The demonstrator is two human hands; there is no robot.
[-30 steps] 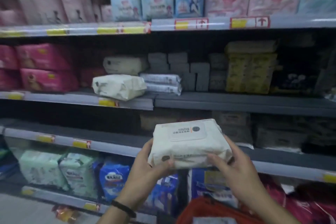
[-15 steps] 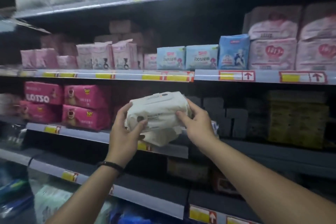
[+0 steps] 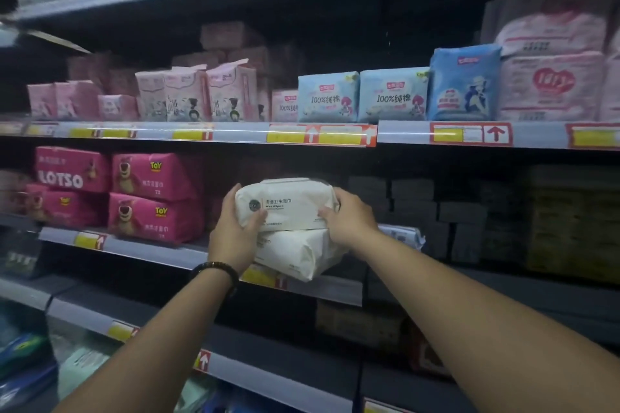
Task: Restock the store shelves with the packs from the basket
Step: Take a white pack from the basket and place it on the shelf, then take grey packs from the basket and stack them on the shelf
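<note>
- Head view, what has changed: one second ago the white pack of wet wipes [image 3: 285, 203] was held low, in front of the lower shelves. Half a second ago it was lifted and tilted before the middle shelf. Now it lies level on top of a second white pack [image 3: 302, 255], and its printed side faces the camera.
- Head view, hands: the left hand [image 3: 235, 231], the one with a dark bracelet [image 3: 214, 270], grips the left short end of the pack, thumb on the front. The right hand [image 3: 349, 218] grips the right short end, fingers curled over the top edge. Both hands hold the same pack and both are equally near to it.
- Head view, the relation that matters: the long axis of the pack runs left to right, along the front of the middle shelf [image 3: 151, 250]. The pack lies straight ahead of the hands, between the pink packs [image 3: 156, 198] and the grey packs [image 3: 416, 211].
- Head view, below: the lower pack lies a little slanted, and its near corner comes out over the shelf edge.
- Judgement: the next move is probably to let go or push the pack deeper; the slanted support could let it slide forward.
- The basket is not in view.
</note>
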